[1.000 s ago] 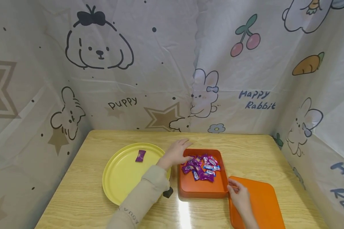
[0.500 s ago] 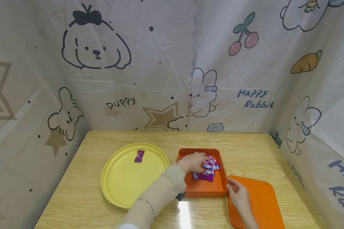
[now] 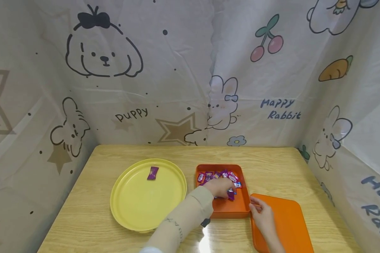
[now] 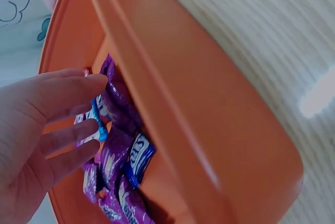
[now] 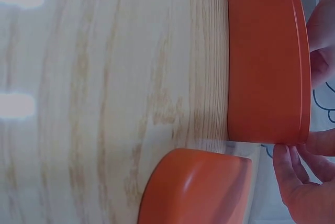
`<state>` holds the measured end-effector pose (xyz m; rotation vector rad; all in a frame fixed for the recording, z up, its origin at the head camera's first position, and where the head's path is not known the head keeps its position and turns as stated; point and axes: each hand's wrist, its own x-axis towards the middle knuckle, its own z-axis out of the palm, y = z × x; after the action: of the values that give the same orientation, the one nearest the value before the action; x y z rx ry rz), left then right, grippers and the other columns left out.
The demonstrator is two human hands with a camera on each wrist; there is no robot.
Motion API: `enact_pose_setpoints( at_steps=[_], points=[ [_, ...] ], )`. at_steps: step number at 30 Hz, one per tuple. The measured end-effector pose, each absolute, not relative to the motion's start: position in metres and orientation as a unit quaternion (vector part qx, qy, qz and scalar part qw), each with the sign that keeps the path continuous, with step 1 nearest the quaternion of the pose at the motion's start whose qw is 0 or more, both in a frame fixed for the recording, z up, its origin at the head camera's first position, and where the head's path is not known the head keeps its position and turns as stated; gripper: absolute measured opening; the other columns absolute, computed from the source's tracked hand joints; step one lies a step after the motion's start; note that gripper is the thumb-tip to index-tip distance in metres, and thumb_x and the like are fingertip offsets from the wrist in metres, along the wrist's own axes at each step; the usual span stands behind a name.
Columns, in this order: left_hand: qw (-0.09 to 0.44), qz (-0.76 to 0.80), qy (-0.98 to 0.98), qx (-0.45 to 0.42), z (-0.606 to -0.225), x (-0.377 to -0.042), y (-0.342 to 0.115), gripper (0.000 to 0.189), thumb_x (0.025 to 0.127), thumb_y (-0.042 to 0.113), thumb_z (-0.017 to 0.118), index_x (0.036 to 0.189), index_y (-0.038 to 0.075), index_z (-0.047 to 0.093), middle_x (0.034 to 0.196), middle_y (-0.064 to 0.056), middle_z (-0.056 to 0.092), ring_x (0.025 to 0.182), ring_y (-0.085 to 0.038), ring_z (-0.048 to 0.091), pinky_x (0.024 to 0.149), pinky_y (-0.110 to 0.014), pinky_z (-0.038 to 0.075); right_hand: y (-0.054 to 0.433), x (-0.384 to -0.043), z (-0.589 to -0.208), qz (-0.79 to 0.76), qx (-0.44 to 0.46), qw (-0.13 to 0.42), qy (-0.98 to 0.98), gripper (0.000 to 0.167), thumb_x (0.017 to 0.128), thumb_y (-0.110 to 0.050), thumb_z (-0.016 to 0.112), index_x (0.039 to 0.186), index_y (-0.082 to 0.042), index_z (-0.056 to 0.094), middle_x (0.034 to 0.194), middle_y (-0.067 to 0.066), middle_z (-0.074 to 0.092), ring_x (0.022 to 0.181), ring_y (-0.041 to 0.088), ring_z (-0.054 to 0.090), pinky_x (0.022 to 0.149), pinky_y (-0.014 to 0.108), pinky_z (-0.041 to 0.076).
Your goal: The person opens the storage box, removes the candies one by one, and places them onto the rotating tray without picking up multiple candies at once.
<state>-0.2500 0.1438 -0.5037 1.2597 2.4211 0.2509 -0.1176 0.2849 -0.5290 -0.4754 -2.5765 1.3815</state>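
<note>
In the head view, my left hand [image 3: 223, 187] reaches down into an orange plastic box [image 3: 229, 215] that holds several wrapped candies [image 3: 232, 176]. The left wrist view shows its thumb and fingers [image 4: 78, 132] spread apart, with the thumb tip against a purple candy [image 4: 118, 85] and other fingertips close to a blue one. Purple, pink and blue wrappers lie in a heap. My right hand [image 3: 263, 215] holds the box's near right corner, thumb and fingers about the rim, as the right wrist view [image 5: 309, 182] also shows.
A round yellow plate [image 3: 126, 207] with one purple candy [image 3: 153, 173] on it stands left of the box. An orange lid [image 3: 288, 221] lies to the right, under the right forearm. Printed cloth walls [image 3: 164, 70] enclose the wooden table [image 3: 272, 165].
My left hand has moved right from the box's left edge and lowered into the candies. A purple candy near its fingertips has shifted. The right hand stays at the box's corner.
</note>
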Motion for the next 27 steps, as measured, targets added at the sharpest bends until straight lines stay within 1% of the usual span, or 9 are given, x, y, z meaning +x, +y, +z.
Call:
enact_pose_setpoints(
  at_steps=[5,8,10,14,19,22,24,27],
  points=[
    [0.207,0.087,0.874,0.432,-0.51,-0.247,0.148,0.023,0.083,0.015,0.066,0.105,0.019,0.07,0.106,0.009,0.065,0.103,-0.005,0.056,0.088,-0.018,0.044,0.285,-0.118,-0.53,0.459,-0.154,0.097,-0.87,0.028,0.086,0.001,0.056,0.113,0.008,0.059,0.105,0.024,0.062,0.09,0.033,0.063,0.066,0.019,0.05],
    [0.212,0.085,0.879,0.419,-0.512,-0.244,0.15,0.024,0.084,0.014,0.065,0.106,0.021,0.07,0.106,0.011,0.064,0.104,-0.005,0.056,0.089,-0.018,0.043,0.285,-0.118,-0.531,0.453,-0.152,0.101,-0.872,0.028,0.086,0.001,0.057,0.113,0.008,0.059,0.103,0.023,0.063,0.089,0.032,0.063,0.065,0.017,0.049],
    [0.216,0.088,0.882,0.41,-0.512,-0.242,0.15,0.023,0.085,0.013,0.064,0.106,0.021,0.07,0.105,0.011,0.065,0.102,-0.005,0.056,0.089,-0.019,0.044,0.285,-0.117,-0.53,0.45,-0.154,0.103,-0.874,0.028,0.086,0.0,0.058,0.113,0.007,0.06,0.102,0.022,0.064,0.089,0.032,0.064,0.064,0.018,0.049],
    [0.211,0.086,0.887,0.403,-0.513,-0.239,0.151,0.021,0.086,0.011,0.061,0.103,0.021,0.07,0.1,0.01,0.065,0.095,-0.004,0.057,0.086,-0.02,0.045,0.284,-0.117,-0.529,0.448,-0.154,0.102,-0.875,0.028,0.086,0.0,0.057,0.113,0.007,0.06,0.102,0.023,0.063,0.089,0.033,0.063,0.066,0.023,0.052],
    [0.193,0.084,0.891,0.402,-0.515,-0.239,0.151,0.016,0.089,0.016,0.058,0.099,0.02,0.07,0.095,0.009,0.063,0.087,-0.004,0.056,0.084,-0.02,0.046,0.284,-0.117,-0.529,0.452,-0.157,0.096,-0.873,0.028,0.087,0.0,0.057,0.114,0.007,0.059,0.104,0.023,0.063,0.091,0.033,0.063,0.069,0.03,0.053],
    [0.187,0.086,0.891,0.404,-0.515,-0.238,0.15,0.016,0.089,0.016,0.058,0.098,0.02,0.07,0.096,0.009,0.063,0.088,-0.005,0.056,0.084,-0.02,0.046,0.284,-0.117,-0.529,0.455,-0.158,0.095,-0.871,0.028,0.087,0.0,0.056,0.114,0.007,0.059,0.104,0.024,0.062,0.091,0.034,0.062,0.07,0.032,0.054],
    [0.184,0.084,0.892,0.405,-0.514,-0.237,0.15,0.017,0.088,0.014,0.059,0.099,0.02,0.07,0.097,0.009,0.063,0.091,-0.004,0.057,0.084,-0.02,0.045,0.284,-0.117,-0.529,0.455,-0.158,0.095,-0.871,0.028,0.087,0.001,0.056,0.114,0.007,0.059,0.104,0.024,0.062,0.091,0.034,0.062,0.069,0.029,0.053],
    [0.194,0.093,0.891,0.399,-0.512,-0.236,0.149,0.019,0.088,0.011,0.059,0.102,0.019,0.07,0.098,0.01,0.064,0.094,-0.004,0.057,0.086,-0.02,0.045,0.284,-0.117,-0.529,0.455,-0.157,0.096,-0.871,0.028,0.087,0.001,0.056,0.114,0.007,0.059,0.104,0.024,0.062,0.091,0.034,0.062,0.067,0.026,0.053]
  ],
)
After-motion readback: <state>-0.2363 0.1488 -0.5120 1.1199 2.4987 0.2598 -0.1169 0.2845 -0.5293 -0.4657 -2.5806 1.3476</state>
